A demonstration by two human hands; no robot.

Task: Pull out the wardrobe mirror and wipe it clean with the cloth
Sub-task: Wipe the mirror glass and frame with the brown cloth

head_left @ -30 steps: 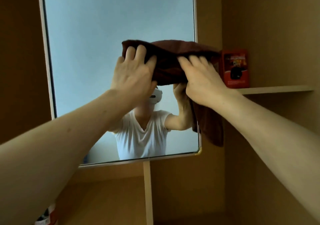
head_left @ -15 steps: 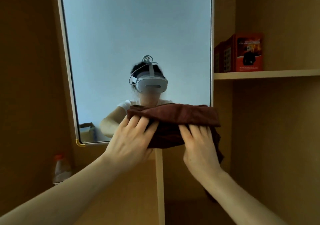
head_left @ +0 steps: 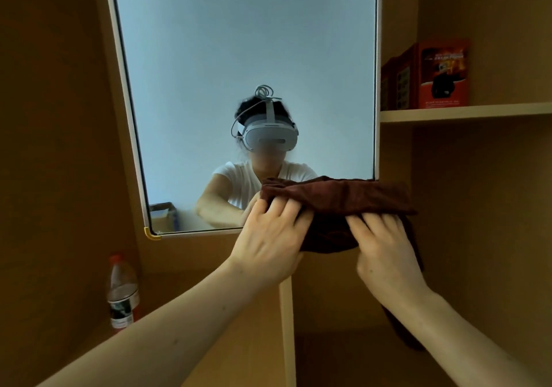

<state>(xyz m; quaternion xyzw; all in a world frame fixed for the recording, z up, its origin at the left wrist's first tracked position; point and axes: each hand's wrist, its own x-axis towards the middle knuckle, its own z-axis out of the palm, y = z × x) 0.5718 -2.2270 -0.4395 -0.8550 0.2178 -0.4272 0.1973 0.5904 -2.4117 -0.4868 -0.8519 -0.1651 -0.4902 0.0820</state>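
Fingers, L: L hand [head_left: 268, 246] lies flat on cloth [head_left: 343, 197]. Fingers [head_left: 286, 210] straight & a bit fanned, tips on cloth's left end, not curled round it. Thumb hidden, can't tell.
Fingers, R: R hand [head_left: 385, 252] in same pose. Fingers straight, slightly apart, pressed on cloth's lower middle. Nothing pinched as far as seen; thumb out of sight.
Cloth: dark brown, bunched into a long roll running left-right. Pinned under both hands over mirror's bottom-right corner. Right end spills past the frame onto the wood panel. Loose flap hangs down behind R wrist & forearm.
Mirror [head_left: 239, 73]: tall, pale frame, left edge slants in view. Yellow corner cap [head_left: 151, 234] at bottom-left. Bottom-right corner covered by cloth.
Reflection: person in white tee w/ white headset [head_left: 270, 137], arm reaching fwd to the cloth. Box-like thing low left in glass, blurry.
Arms: both bare. L comes in from lower left, R from lower right. Hands near each other, not touching.
Shelf [head_left: 466, 110]: right of mirror, its end just beside the frame. Red box [head_left: 439, 73] stands on it, near the mirror.
Bottle [head_left: 122, 294]: clear plastic, red cap, label band. Upright at low left, below mirror, well apart from hands.
Divider [head_left: 286, 327]: pale upright board edge below mirror, between the two forearms.
Light: dim, brown wood all round.
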